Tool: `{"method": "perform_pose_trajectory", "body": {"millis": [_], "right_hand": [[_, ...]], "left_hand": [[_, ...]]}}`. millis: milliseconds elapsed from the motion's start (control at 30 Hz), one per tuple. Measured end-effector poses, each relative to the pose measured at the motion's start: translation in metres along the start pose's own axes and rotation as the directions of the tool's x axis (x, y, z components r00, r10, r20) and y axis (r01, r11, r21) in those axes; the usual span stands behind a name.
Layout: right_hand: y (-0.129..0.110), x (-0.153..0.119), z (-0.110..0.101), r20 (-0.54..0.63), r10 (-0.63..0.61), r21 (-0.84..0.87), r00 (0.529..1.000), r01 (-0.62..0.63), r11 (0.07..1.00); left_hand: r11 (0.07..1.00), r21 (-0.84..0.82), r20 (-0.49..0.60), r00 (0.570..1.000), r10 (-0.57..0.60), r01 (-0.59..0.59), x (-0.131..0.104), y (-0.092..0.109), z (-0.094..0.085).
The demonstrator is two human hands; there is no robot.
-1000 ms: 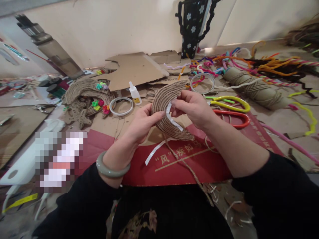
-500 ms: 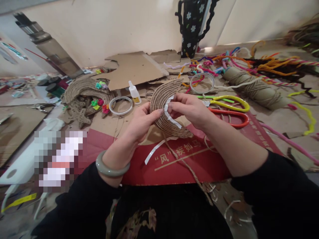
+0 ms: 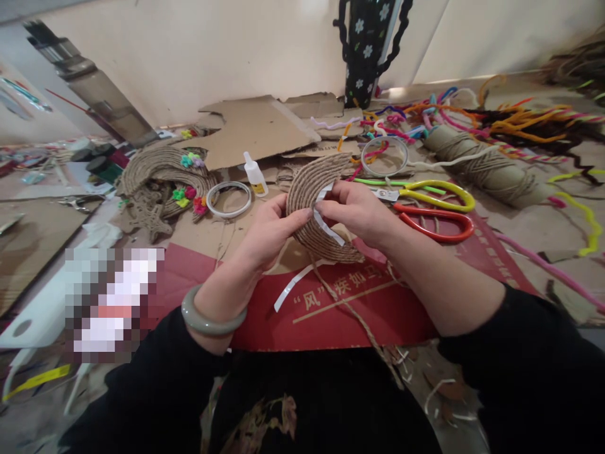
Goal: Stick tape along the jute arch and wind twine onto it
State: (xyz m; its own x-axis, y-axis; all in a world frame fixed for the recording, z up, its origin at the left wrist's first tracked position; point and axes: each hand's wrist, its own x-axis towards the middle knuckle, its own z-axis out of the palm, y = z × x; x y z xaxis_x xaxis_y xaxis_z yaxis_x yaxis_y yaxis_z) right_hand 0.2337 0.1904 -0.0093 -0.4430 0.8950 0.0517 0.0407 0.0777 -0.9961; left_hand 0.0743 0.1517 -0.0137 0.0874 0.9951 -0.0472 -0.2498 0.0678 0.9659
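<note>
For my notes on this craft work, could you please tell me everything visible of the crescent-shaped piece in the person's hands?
The crescent-shaped piece is a curved band of brown, jute-like cord in close rows following its bend. It is held up over the cardboard, its hollow side toward the picture's right. The left hand grips its outer curve, thumb on its face; the right hand holds a white strip at its inner edge. Its back is hidden.

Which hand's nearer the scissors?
Right. The right hand is beside the blade end of the scissors; the left hand is farther off, at the curved rope piece's outer edge.
</note>
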Motion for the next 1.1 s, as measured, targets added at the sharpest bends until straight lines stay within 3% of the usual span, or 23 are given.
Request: {"method": "perform_pose_trajectory", "body": {"millis": [133, 300, 600, 833, 1000, 1100], "right_hand": [[0.002, 0.0003, 0.0, -0.034, -0.021, -0.051, 0.999, 0.019, 0.999], [-0.005, -0.0019, -0.0029, 0.018, 0.025, 0.044, 1.0, -0.026, 0.999], [-0.0001, 0.0001, 0.0001, -0.048, -0.012, -0.023, 0.999, 0.011, 1.0], [-0.0001, 0.0012, -0.0036, 0.11, -0.029, -0.098, 0.994, 0.04, 0.994], [0.0011, -0.0011, -0.0015, 0.042, -0.069, -0.275, 0.997, 0.078, 0.958], [-0.0009, -0.0016, -0.0026, 0.094, -0.049, -0.228, 0.994, 0.07, 0.971]], "left_hand": [[1.0, 0.01, 0.002, 1.0, 0.011, -0.011, 0.0003, -0.0006, -0.0007], [1.0, -0.007, 0.001, 1.0, -0.011, 0.011, 0.0004, -0.0001, -0.001], [1.0, 0.004, -0.001, 1.0, -0.011, 0.011, 0.0002, -0.001, -0.0005], [1.0, -0.004, -0.018, 1.0, -0.006, 0.006, 0.0017, -0.0013, -0.0019], [1.0, 0.009, -0.043, 0.999, -0.004, 0.004, 0.0035, -0.0013, -0.0032], [1.0, 0.001, -0.039, 0.999, -0.01, 0.01, 0.0038, -0.0007, -0.0025]]}}
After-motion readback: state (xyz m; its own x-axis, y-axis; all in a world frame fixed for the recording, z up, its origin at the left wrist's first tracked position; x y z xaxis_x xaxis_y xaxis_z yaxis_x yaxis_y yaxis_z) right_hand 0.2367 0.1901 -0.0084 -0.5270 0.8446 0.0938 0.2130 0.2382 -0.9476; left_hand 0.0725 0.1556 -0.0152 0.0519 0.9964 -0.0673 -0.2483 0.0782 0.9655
